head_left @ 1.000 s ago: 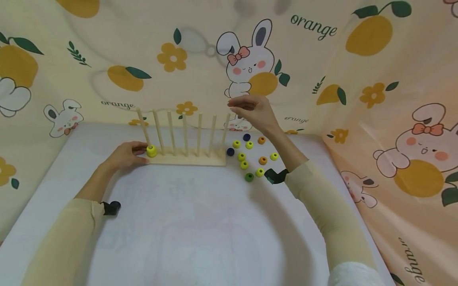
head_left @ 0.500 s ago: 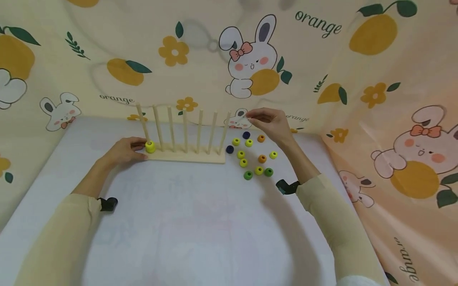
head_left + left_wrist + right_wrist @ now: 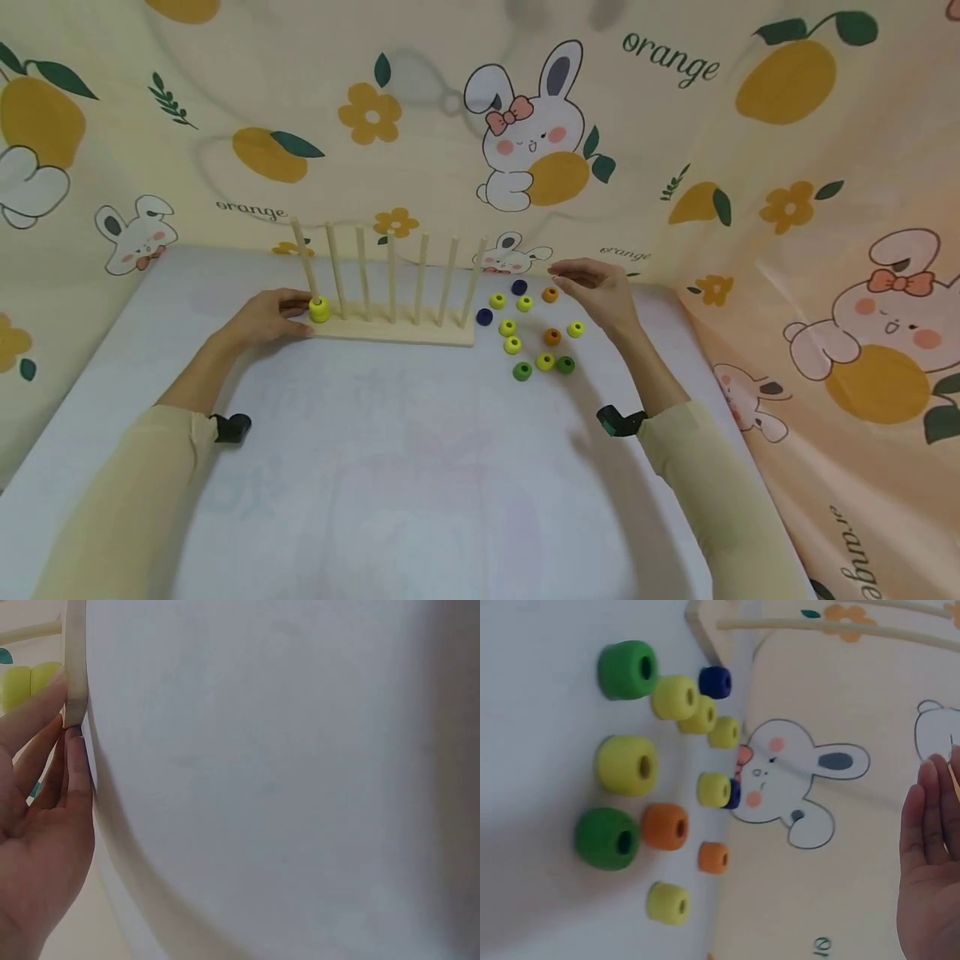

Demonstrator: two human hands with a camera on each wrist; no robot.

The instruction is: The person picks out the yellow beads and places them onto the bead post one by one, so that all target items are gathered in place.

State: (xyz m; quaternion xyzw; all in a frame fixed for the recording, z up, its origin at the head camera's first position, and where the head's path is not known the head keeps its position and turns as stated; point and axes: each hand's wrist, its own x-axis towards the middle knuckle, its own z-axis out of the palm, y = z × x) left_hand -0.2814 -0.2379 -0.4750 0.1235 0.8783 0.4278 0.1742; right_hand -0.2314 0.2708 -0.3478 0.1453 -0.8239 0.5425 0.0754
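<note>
A wooden peg rack (image 3: 397,335) with several upright pegs stands at the back of the table. Yellow beads (image 3: 318,310) sit stacked at the foot of its leftmost peg. My left hand (image 3: 264,318) holds the left end of the rack's base, thumb at the front and fingers behind. The left wrist view has its fingertips right at the base end (image 3: 76,697). My right hand (image 3: 600,292) hovers above the far right of the loose beads, its fingers extended and nothing between them. In the right wrist view its straight fingers (image 3: 913,825) lie apart from every bead.
Right of the rack lie loose beads: several yellow ones (image 3: 545,362), two green (image 3: 522,372), two orange (image 3: 552,337) and two dark blue (image 3: 484,317). A patterned cloth (image 3: 420,108) rises behind the white table (image 3: 375,467) and along its right side.
My right hand has moved right and down, from above the rack's rightmost peg to over the loose beads. A second green bead has come into sight. The left hand stays on the rack.
</note>
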